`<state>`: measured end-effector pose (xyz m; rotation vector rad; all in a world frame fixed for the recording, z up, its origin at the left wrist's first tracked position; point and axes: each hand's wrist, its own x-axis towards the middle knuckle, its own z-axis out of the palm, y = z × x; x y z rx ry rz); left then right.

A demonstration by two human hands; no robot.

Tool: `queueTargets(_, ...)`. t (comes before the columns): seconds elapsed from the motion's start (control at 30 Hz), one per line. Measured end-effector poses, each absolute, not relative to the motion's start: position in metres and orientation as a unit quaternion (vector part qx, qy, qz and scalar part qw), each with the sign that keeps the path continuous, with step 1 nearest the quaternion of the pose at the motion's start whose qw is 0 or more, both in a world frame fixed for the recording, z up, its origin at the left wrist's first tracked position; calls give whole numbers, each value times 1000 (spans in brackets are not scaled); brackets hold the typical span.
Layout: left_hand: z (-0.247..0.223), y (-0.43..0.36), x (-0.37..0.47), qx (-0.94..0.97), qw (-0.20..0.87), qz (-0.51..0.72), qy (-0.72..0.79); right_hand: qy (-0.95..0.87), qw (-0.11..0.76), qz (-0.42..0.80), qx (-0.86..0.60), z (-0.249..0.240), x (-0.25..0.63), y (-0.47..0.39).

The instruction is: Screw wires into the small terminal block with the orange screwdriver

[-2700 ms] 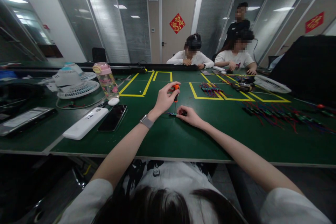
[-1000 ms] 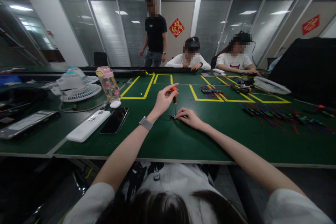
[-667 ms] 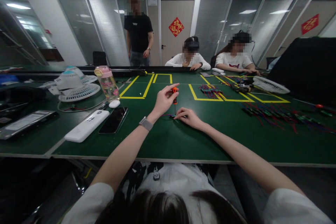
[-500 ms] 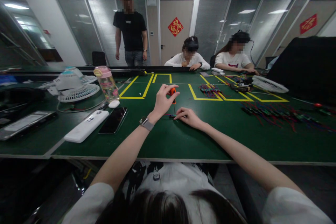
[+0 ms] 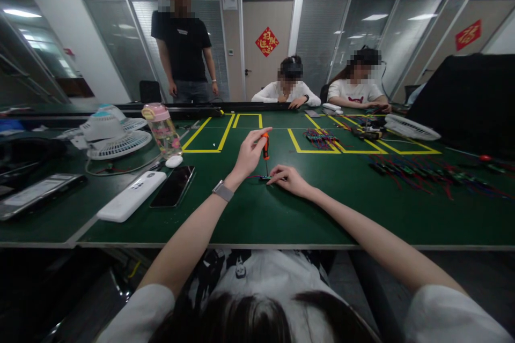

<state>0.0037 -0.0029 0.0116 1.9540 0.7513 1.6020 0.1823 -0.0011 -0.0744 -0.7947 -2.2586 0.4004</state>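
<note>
An orange-and-black screwdriver (image 5: pixel 266 148) stands nearly upright, its thin shaft running down to a small green circuit board (image 5: pixel 264 177) on the table. My left hand (image 5: pixel 250 151) is closed round the top of the screwdriver's handle, a watch on its wrist. Low on the table, my right hand (image 5: pixel 290 180) pinches the right end of the board. Dark red and blue wires trail from the board's left side. My fingers partly cover the board, and the screwdriver's tip is too small to make out.
Bundles of wired boards (image 5: pixel 426 171) lie at the right, with another bundle (image 5: pixel 322 138) on the yellow tape. At left are a white phone (image 5: pixel 132 196), a black phone (image 5: pixel 173 186), a pink-lidded bottle (image 5: pixel 163 131) and a fan (image 5: pixel 116 142). Three people are across the green table (image 5: pixel 249 220).
My left fingers have closed in on the screwdriver handle, where the thumb and fingers were spread wider. My right hand stays at the board. The standing person has shifted left.
</note>
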Motion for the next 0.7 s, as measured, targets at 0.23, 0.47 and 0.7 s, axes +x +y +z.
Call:
queueTargets(0.23, 13, -7, 6, 709, 231, 597, 295, -871, 352, 164, -302, -72, 182, -3)
queueTargets(0.47, 13, -6, 5, 720, 320, 562, 253, -866, 360, 173, -301, -72, 183, -3)
queueTargets(0.7, 10, -5, 7, 719, 235, 590, 284, -864, 359, 182, -302, -74, 183, -1)
